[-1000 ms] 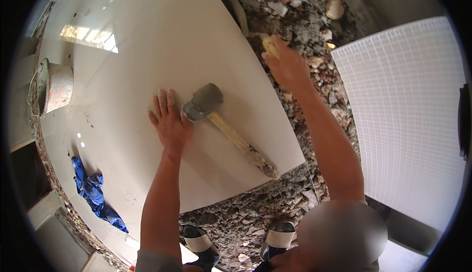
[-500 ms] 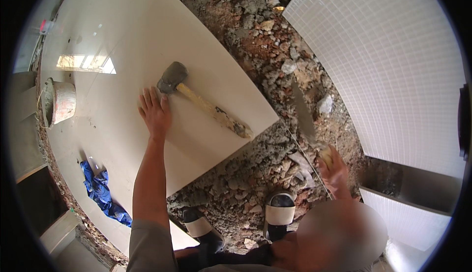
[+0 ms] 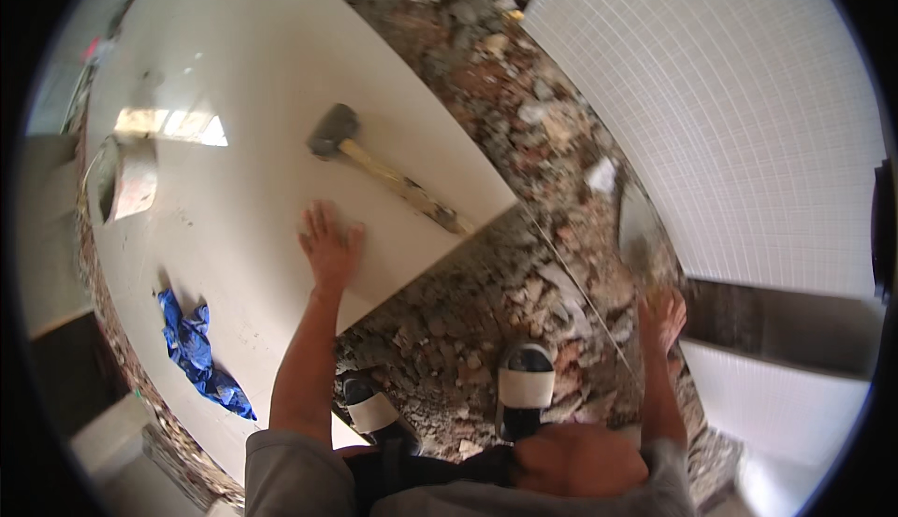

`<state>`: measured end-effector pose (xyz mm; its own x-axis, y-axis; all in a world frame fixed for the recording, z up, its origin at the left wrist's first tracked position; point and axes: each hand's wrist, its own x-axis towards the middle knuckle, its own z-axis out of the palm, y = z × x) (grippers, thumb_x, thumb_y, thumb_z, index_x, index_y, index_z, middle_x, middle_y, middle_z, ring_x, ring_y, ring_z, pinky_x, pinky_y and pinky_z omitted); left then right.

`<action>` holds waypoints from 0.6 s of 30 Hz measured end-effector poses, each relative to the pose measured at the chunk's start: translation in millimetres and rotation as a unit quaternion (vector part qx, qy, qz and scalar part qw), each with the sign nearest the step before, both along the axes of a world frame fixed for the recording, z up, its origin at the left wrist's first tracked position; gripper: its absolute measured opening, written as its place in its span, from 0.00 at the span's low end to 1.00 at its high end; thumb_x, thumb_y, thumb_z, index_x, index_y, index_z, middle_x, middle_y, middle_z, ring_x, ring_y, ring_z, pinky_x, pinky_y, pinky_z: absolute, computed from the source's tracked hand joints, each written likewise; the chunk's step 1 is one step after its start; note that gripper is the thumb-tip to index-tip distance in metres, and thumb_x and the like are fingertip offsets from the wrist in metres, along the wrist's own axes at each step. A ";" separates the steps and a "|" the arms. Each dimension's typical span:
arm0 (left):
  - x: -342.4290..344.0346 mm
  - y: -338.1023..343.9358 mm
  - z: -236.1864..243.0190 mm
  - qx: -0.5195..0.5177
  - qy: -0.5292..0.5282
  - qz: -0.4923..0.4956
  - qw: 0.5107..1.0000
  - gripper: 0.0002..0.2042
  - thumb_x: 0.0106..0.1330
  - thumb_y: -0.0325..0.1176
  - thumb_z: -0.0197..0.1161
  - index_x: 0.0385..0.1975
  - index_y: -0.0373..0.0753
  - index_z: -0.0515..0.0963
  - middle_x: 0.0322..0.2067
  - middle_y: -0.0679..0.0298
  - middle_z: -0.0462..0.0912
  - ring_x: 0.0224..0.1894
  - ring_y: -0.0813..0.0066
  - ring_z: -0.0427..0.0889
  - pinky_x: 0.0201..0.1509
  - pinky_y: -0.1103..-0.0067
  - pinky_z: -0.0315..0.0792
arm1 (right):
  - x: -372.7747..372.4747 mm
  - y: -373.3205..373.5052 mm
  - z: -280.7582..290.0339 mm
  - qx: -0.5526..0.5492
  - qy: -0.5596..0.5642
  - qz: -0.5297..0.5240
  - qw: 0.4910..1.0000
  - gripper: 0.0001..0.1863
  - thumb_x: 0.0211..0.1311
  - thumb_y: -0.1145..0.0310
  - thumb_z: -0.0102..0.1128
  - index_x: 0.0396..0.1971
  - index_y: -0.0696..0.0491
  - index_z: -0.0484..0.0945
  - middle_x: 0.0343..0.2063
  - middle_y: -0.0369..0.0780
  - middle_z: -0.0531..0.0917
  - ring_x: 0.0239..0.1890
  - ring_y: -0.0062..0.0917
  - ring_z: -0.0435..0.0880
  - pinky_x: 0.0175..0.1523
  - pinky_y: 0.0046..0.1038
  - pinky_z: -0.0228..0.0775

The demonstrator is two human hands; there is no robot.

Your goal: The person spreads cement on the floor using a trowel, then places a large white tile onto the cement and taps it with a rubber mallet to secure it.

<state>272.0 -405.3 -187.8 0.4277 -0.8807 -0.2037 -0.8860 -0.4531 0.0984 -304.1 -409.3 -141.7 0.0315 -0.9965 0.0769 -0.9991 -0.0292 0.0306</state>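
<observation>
My left hand (image 3: 332,248) lies with spread fingers on a large glossy cream floor tile (image 3: 253,265). A rubber mallet (image 3: 382,169) with a dark head and a worn wooden handle rests on the tile just beyond that hand. My right hand (image 3: 662,316) is closed around the handle of a trowel (image 3: 639,235). Its grey blade points away from me over the rubble, close to the edge of a pale gridded panel (image 3: 711,124). Motion smears the trowel, and my fingers hide most of its handle.
A crumpled blue cloth (image 3: 194,347) and a stained bucket (image 3: 137,180) are on the left. Rubble and mortar (image 3: 468,330) fill the ground around my sandals (image 3: 526,388). A thin string (image 3: 585,294) crosses it. Another pale panel (image 3: 776,395) lies at lower right.
My left hand has shifted from beside the mallet's head to a spot nearer me and further right. My right hand and the trowel have moved right, toward the gridded panel.
</observation>
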 end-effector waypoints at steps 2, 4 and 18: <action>3.0 -6.8 -0.9 0.028 -0.042 0.010 0.999 0.34 0.68 0.55 0.44 0.69 0.42 0.49 0.70 0.56 0.46 0.73 0.54 0.40 0.70 0.49 0.34 | 55.5 -23.7 1.5 -0.019 -0.159 0.040 0.986 0.29 0.54 0.58 0.66 0.52 0.56 0.68 0.48 0.46 0.72 0.46 0.41 0.73 0.50 0.40 0.66; 10.9 -19.4 -2.0 -0.015 -0.023 0.034 0.999 0.32 0.69 0.52 0.44 0.68 0.42 0.51 0.70 0.58 0.48 0.73 0.57 0.41 0.70 0.49 0.35 | 128.0 -55.1 5.1 0.041 -0.314 0.157 0.936 0.27 0.51 0.59 0.68 0.48 0.57 0.73 0.44 0.45 0.76 0.48 0.40 0.74 0.53 0.39 0.63; 74.5 -136.6 1.2 -0.080 -0.005 0.019 0.997 0.30 0.69 0.49 0.44 0.68 0.43 0.53 0.70 0.60 0.49 0.72 0.59 0.44 0.70 0.51 0.38 | 396.5 -143.1 32.2 0.323 -0.432 0.137 0.831 0.28 0.60 0.61 0.60 0.55 0.62 0.64 0.34 0.49 0.80 0.35 0.34 0.82 0.42 0.34 0.72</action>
